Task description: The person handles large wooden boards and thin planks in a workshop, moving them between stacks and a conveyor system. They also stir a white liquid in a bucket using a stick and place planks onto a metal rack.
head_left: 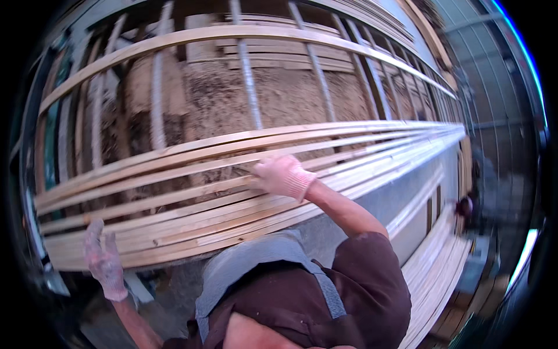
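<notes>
Long pale wooden strips (192, 220) lie side by side in front of me, spread apart at the left and drawing together toward the far right. My right hand (283, 176), in a pinkish knit glove, reaches across the middle of them. Its fingers are curled round one wooden strip (224, 186), slightly blurred, with the fingertips partly hidden. At the left end of the nearest strips is my left hand (103, 256), also gloved. Its fingers are apart and raised by the wood's front edge, with nothing held; whether they touch the wood I cannot tell.
Beyond the strips, metal crossbars (247, 81) span a bed of brown sawdust-like debris (212, 102). A single long strip (192, 35) lies across the bars. More stacked boards (433, 279) stand at my right, near a wire mesh panel (494, 87).
</notes>
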Demonstrator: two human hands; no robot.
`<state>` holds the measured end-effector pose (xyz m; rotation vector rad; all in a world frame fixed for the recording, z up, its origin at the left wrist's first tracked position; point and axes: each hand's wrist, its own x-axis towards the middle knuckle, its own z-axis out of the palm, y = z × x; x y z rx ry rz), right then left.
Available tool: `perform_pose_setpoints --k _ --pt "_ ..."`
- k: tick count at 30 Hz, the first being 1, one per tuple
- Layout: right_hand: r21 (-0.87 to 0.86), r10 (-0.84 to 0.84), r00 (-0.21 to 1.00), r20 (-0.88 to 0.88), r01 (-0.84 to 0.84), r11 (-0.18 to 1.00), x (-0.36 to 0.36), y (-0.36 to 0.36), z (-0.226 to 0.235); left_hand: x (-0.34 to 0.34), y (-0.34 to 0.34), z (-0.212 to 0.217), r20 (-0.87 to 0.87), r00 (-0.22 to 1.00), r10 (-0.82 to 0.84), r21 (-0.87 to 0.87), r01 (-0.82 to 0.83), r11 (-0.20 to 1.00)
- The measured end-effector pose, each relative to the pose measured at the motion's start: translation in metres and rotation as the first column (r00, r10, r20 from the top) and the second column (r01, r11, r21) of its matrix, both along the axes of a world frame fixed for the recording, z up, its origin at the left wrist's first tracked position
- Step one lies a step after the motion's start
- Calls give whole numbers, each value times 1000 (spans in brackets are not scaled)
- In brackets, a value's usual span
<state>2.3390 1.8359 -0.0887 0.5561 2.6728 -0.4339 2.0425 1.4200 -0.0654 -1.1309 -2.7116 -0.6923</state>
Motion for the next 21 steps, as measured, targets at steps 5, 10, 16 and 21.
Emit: perform_pose_setpoints --k 5,10,16,21 --pt "-43 -29 977 -212 20 999 19 -10 -3 15 80 0 -50 931 -361 -79 356 931" --pt "-1 -202 764 -612 254 967 0 51 39 33 137 0 17 914 -406 -42 406 913" --pt "78 -280 958 62 275 958 8 103 -14 27 185 -2 21 891 -453 -24 453 891" --pt "105 -335 942 -9 334 937 46 58 -11 17 172 -13 121 875 -468 -122 481 868"
